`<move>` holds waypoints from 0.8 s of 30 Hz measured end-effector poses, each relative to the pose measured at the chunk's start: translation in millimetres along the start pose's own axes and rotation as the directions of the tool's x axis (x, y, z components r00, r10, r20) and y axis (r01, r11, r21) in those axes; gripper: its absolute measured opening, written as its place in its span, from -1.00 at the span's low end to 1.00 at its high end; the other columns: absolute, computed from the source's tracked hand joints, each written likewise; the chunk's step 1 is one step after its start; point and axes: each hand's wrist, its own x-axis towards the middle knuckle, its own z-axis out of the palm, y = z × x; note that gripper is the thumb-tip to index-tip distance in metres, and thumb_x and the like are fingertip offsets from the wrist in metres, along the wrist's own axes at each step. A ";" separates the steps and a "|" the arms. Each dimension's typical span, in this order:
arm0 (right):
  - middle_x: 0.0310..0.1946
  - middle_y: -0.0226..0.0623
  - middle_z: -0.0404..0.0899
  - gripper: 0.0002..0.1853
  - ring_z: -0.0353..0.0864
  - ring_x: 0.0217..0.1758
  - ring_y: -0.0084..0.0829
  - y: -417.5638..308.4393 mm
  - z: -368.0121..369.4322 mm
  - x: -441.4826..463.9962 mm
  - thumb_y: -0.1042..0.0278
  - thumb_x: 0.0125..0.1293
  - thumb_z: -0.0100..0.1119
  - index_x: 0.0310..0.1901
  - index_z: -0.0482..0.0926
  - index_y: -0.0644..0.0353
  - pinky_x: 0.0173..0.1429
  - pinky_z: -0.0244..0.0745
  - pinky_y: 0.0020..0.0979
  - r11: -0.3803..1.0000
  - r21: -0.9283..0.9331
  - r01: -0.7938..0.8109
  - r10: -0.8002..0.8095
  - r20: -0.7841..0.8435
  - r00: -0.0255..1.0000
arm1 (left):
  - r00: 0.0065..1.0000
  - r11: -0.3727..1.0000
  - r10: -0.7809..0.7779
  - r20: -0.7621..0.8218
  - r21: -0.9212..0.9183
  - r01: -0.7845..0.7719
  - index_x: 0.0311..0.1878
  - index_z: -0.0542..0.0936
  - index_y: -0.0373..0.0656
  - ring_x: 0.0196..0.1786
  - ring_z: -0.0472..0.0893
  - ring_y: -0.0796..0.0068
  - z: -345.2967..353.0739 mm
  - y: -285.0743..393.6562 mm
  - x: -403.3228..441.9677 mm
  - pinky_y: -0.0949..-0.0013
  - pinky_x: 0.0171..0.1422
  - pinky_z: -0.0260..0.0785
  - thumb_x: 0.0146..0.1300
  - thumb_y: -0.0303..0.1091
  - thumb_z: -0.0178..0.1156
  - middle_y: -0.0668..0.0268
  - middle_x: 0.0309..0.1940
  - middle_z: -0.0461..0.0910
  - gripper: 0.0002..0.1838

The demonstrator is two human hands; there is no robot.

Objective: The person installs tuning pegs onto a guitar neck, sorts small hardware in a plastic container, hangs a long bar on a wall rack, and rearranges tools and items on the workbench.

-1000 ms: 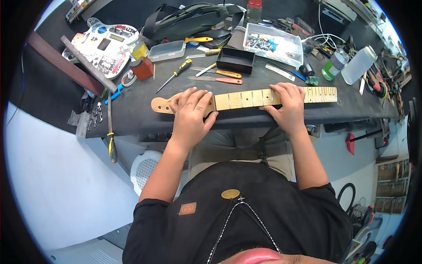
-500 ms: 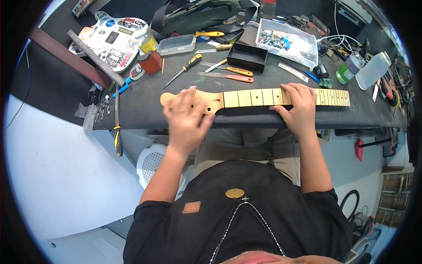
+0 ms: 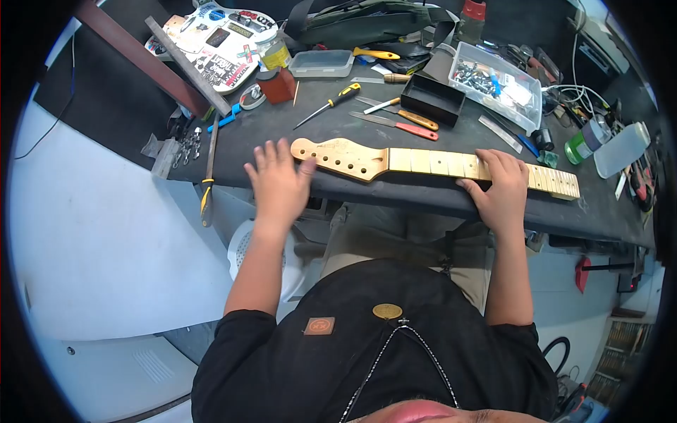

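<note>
A guitar neck [image 3: 416, 161] lies across the near part of the dark workbench, its headstock [image 3: 338, 156] to the left with a row of several tuner holes showing. My right hand [image 3: 503, 187] grips the fretted part, thumb at the near edge and fingers over the top. That hand hides a stretch of the frets. Just left of the headstock, my left hand [image 3: 278, 185] is open with fingers spread and holds nothing. Its thumb is close to the headstock's near edge; whether they touch I cannot tell.
Behind the neck lie a yellow-black screwdriver [image 3: 331, 103], a red-handled knife [image 3: 398, 125] and a black box [image 3: 431, 99]. A clear bin of hardware [image 3: 497, 88] stands back right. A stickered guitar body [image 3: 222, 46] is back left. A file [image 3: 209, 173] overhangs the front edge.
My left hand has moved off the headstock to its left, uncovering the tuner holes. The camera view has shifted and turned slightly. My right hand keeps its grip on the neck.
</note>
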 end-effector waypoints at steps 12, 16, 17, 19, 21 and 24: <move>0.10 -0.19 0.70 -0.35 0.60 0.26 -0.14 0.3 1.3 -0.9 0.11 0.03 0.65 0.17 0.70 0.19 0.41 0.31 -0.09 1.000 -0.014 -0.005 0.005 0.006 1.000 | 0.989 1.000 -0.008 -0.148 0.013 0.010 0.29 0.63 -0.31 0.53 0.40 -0.24 3.9 -29.1 -5.1 -0.18 0.64 0.18 0.43 -0.05 0.34 -0.07 0.45 0.51 -0.43; 0.14 -0.16 0.66 -0.32 0.58 0.28 -0.11 3.0 1.8 -0.1 0.12 0.05 0.64 0.21 0.67 0.21 0.44 0.28 -0.07 0.998 -0.052 0.021 -0.019 0.030 0.999 | 0.911 0.901 0.172 -0.375 -0.314 -0.300 0.09 0.70 -0.31 0.27 0.58 -0.09 -42.2 -24.6 -15.8 -0.02 0.42 0.42 0.26 -0.39 0.37 -0.01 0.22 0.65 -0.65; 0.17 -0.15 0.65 -0.31 0.56 0.30 -0.08 4.1 2.6 0.2 0.14 0.04 0.63 0.22 0.65 0.20 0.45 0.27 -0.05 0.995 -0.089 0.050 -0.051 -0.015 0.999 | 0.919 0.829 0.167 -0.357 -0.454 -0.327 0.07 0.71 -0.30 0.23 0.65 -0.03 -46.2 -17.3 -24.4 0.05 0.38 0.48 0.28 -0.41 0.36 0.00 0.17 0.70 -0.69; 0.20 -0.14 0.64 -0.32 0.55 0.33 -0.05 0.2 -7.7 8.4 0.17 0.05 0.62 0.24 0.64 0.19 0.47 0.26 -0.04 0.995 -0.088 0.042 -0.050 -0.083 0.995 | 0.883 0.681 0.150 -0.444 -0.601 -0.418 -0.07 0.72 -0.30 -0.03 0.77 0.04 -47.7 1.7 -38.9 0.16 0.14 0.61 0.26 -0.48 0.35 0.05 -0.08 0.78 -0.81; 0.15 -0.06 0.66 -0.35 0.58 0.31 -0.02 -20.8 -26.3 26.3 0.25 0.08 0.60 0.24 0.65 0.23 0.46 0.32 -0.05 0.999 0.022 0.032 -0.027 -0.209 0.978 | 0.944 0.556 0.164 -0.287 -0.764 -0.329 -0.02 0.70 -0.32 -0.01 0.78 0.21 -64.1 20.0 -53.0 0.24 0.14 0.60 0.32 -0.49 0.34 0.07 -0.08 0.77 -0.80; 0.05 -0.07 0.68 -0.42 0.65 0.15 -0.12 -65.8 -53.4 59.3 0.31 0.15 0.60 0.19 0.65 0.33 0.31 0.49 -0.21 0.963 0.251 0.097 -0.006 -0.343 0.939 | 0.965 0.160 0.261 -0.040 -0.983 -0.084 0.35 0.52 -0.30 0.15 0.68 0.39 -90.7 45.6 -45.3 0.28 0.27 0.53 0.45 -0.44 0.29 0.15 0.18 0.68 -0.56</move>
